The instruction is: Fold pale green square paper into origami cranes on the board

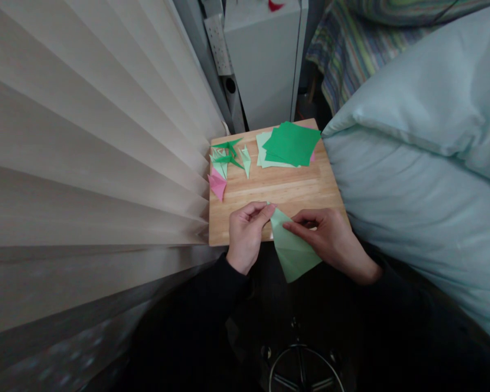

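A light green sheet of origami paper (296,253), with creases across it, is held between my two hands above the near edge of a small wooden table (269,188). My left hand (247,234) pinches the paper's upper left corner between thumb and fingers. On the paper's right edge, my right hand (330,239) grips with thumb and fingers. Folded paper pieces lie at the table's far left: dark green ones (228,146), a light green one (245,160) and a pink one (218,185). Dark green paper sheets (292,142) rest over light green sheets (262,149) at the far right.
A pleated cream curtain (106,125) runs along the left side of the table. Pale blue bedding (412,174) borders it on the right. Behind the table stands a white cabinet (263,71). Below me is a round metal chair base (302,365).
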### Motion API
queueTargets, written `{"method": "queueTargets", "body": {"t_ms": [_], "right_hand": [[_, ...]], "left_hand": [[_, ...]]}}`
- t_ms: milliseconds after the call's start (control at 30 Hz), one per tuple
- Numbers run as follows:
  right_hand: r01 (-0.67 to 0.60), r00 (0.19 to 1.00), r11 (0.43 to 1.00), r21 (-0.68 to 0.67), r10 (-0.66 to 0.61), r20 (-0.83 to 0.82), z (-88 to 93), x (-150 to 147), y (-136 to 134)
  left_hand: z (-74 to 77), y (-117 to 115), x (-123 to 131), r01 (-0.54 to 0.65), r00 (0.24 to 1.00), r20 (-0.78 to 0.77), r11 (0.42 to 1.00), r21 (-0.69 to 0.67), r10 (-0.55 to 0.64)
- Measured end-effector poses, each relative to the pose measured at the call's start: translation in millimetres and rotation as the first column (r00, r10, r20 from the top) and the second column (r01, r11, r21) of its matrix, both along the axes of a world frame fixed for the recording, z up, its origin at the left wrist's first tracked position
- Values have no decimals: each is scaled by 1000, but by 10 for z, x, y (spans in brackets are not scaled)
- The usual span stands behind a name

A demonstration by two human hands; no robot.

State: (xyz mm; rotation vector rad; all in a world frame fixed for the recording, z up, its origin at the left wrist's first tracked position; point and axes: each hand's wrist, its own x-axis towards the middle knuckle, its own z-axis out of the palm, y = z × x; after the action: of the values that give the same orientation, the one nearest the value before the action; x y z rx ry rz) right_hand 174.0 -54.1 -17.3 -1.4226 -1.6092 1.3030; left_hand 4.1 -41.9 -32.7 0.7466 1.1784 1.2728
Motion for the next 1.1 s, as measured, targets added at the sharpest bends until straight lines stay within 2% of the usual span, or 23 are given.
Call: {"method": "queueTargets", "body": {"t_ms": [467, 667, 700, 867, 1100], "right_hand": [[-16, 1000, 1000, 6, 16, -3, -2, -13, -9], [-23, 999, 1000, 4, 23, 26, -4, -15, -15], [-16, 1000, 1000, 8, 16, 26, -2, -16, -15], [20, 1000, 1000, 12, -20, 23, 13, -12, -15], [-105, 994, 995, 0, 105, 44, 18, 5, -7]], "left_hand": [[26, -11, 26, -50, 998, 36, 998, -26, 51], [63, 88, -99, -188, 979, 78, 982, 0, 187], [67, 90, -109, -172, 983, 63, 985, 6, 171], [35, 29, -52, 63, 998, -31, 998, -20, -64], [3, 22, -61, 92, 994, -60, 996, -10, -93]]}}
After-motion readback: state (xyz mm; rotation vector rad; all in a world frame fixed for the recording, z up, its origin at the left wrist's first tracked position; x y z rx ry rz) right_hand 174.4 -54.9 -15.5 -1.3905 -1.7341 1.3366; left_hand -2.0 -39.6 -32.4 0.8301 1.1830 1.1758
